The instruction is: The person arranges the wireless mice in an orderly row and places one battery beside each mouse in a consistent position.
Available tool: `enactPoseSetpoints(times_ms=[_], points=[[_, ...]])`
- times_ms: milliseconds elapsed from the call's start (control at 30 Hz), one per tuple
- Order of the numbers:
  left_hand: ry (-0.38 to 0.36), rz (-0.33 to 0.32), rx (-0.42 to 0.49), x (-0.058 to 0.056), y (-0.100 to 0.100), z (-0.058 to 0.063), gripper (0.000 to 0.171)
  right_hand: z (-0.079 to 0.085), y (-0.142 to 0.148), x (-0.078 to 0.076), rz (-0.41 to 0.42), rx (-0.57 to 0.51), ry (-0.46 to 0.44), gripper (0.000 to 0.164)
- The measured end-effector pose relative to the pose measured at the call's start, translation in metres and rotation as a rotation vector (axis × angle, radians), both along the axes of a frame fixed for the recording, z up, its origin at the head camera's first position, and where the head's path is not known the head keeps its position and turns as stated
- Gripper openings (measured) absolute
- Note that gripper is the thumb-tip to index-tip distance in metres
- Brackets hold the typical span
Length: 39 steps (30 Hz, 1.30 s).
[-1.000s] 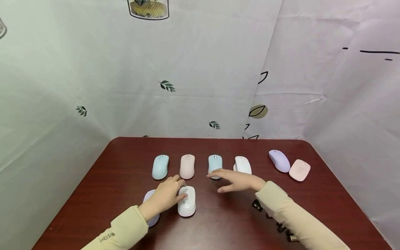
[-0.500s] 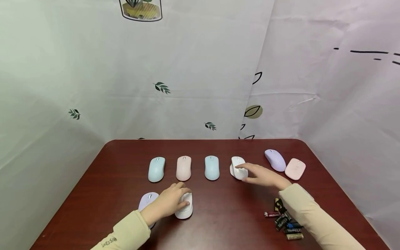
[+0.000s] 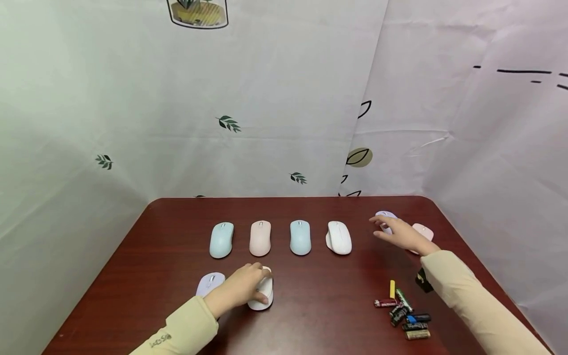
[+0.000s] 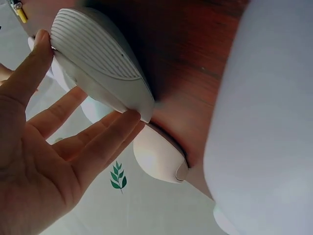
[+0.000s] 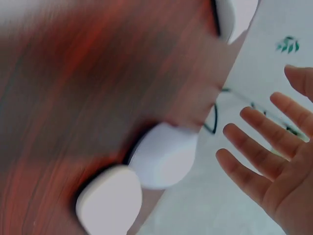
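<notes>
My left hand (image 3: 239,286) holds a white computer mouse (image 3: 266,284) at the front middle of the table. In the left wrist view, thumb and fingertips grip its sides, and the ribbed side of the white mouse (image 4: 93,46) faces the camera. Partly behind my left wrist lies a purple mouse (image 3: 211,282). My right hand (image 3: 403,233), fingers spread and holding nothing, hovers at the back right. It overlaps another purple mouse (image 3: 384,215) and sits near a pink mouse (image 3: 423,230); the right wrist view shows the purple mouse (image 5: 164,159) apart from the fingers.
Across the back stand a light blue mouse (image 3: 221,240), a pink mouse (image 3: 260,238), a second light blue mouse (image 3: 300,237) and a white mouse (image 3: 339,238). Several batteries (image 3: 399,314) lie piled at the front right of the dark red table (image 3: 328,305).
My right hand has swept rightward, past the back white mouse to the purple one, uncovering more batteries. My left hand stays at the front white mouse. The head view has shifted slightly.
</notes>
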<state>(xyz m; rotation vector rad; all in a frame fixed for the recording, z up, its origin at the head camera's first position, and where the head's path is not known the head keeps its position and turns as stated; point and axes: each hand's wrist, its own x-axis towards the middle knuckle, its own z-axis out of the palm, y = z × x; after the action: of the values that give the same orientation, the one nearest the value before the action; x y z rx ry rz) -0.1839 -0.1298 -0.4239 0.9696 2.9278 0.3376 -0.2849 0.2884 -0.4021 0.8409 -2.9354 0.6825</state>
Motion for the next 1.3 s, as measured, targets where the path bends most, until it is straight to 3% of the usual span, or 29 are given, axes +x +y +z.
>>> enactPoseSetpoints(times_ms=[167,433,767,933,1067,1300], points=[[0.021,-0.04,-0.022,-0.005,0.003,0.003,0.046,0.001,0.017,-0.014,-0.094,0.013,-0.027,0.038],[-0.052,-0.032,-0.036,-0.01,0.009,0.007,0.044,0.0,0.032,-0.035,-0.226,0.01,-0.072,0.046],[-0.081,-0.021,-0.05,-0.009,0.007,0.007,0.044,-0.005,0.035,-0.064,-0.224,0.109,-0.208,0.064],[-0.082,0.001,-0.032,-0.009,0.011,0.006,0.045,-0.006,0.025,-0.069,-0.297,0.148,-0.355,0.075],[-0.083,0.005,-0.033,-0.01,0.012,0.006,0.043,-0.01,0.018,-0.07,-0.357,0.183,-0.422,0.077],[-0.093,-0.012,-0.045,-0.009,0.01,0.009,0.041,-0.023,0.014,-0.069,-0.39,0.209,-0.436,0.07]])
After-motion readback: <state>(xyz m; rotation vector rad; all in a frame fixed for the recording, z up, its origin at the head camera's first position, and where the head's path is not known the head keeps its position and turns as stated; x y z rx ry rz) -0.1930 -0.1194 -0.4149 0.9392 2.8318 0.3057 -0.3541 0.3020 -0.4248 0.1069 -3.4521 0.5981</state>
